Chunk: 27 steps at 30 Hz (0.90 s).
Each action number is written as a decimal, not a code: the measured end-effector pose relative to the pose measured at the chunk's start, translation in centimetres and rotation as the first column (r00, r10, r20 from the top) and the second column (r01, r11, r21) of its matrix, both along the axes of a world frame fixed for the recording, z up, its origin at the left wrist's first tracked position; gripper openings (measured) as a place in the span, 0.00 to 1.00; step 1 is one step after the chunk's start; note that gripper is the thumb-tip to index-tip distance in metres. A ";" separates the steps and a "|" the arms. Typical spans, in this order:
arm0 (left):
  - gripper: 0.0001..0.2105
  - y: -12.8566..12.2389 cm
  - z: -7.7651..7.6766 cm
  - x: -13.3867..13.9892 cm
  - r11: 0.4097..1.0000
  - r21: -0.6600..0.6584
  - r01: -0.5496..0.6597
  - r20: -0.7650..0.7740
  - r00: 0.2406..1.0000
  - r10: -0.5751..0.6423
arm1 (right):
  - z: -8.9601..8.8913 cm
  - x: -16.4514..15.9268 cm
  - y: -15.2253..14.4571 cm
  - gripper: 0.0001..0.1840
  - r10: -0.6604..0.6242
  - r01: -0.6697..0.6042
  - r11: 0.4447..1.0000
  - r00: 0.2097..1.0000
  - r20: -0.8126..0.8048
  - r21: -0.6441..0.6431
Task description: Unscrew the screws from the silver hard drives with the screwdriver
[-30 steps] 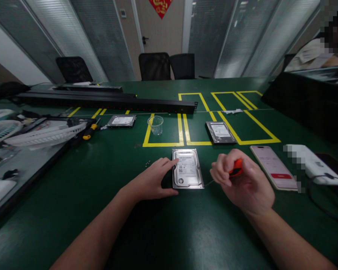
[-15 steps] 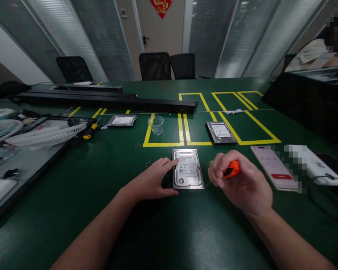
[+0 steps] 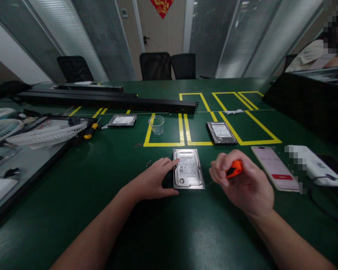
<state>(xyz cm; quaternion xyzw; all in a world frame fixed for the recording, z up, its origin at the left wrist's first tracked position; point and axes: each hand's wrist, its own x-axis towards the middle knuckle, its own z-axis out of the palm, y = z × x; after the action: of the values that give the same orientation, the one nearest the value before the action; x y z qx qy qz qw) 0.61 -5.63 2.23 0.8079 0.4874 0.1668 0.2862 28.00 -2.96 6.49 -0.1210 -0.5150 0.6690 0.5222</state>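
A silver hard drive (image 3: 189, 170) lies label up on the green table in front of me. My left hand (image 3: 157, 176) steadies its left side, index finger on the top face and thumb by the near left corner. Closed around the orange handle of a screwdriver (image 3: 234, 169) is my right hand (image 3: 245, 183), just right of the drive. The thin shaft points left at the drive's near right corner; whether its tip sits in a screw is too small to tell. Several tiny screws (image 3: 148, 164) lie left of the drive.
Beyond are a clear plastic cup (image 3: 157, 127) and two more hard drives (image 3: 221, 132) (image 3: 122, 120). A yellow-black screwdriver (image 3: 91, 131) lies left, near white racket-like frames (image 3: 47, 134). A long black power strip (image 3: 115, 102) crosses behind. Right are a phone (image 3: 274, 168) and a seated person (image 3: 310, 56).
The orange handle has turned slightly and shifted a little to the right within my right hand. My left hand and the hard drive stay in place.
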 end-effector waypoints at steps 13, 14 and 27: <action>0.50 -0.1 -0.2 -0.1 1.000 0.010 -0.002 0.019 1.000 0.002 | 0.0 0.1 0.0 0.18 0.000 0.000 1.000 1.000 0.005 -0.003; 0.50 0.0 -0.1 -0.1 1.000 0.008 -0.002 0.017 1.000 0.002 | 0.0 0.1 0.0 0.18 -0.002 0.002 1.000 1.000 0.006 -0.001; 0.51 0.1 -0.3 -0.1 1.000 0.010 0.008 0.003 1.000 -0.008 | 0.4 0.2 -0.2 0.08 -0.002 -0.002 0.999 0.996 0.087 0.041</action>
<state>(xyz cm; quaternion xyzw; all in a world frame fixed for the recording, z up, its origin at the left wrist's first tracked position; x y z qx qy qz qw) 0.50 -5.56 1.89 0.8109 0.4829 0.1696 0.2836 28.22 -3.18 6.87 -0.1393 -0.5509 0.6523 0.5016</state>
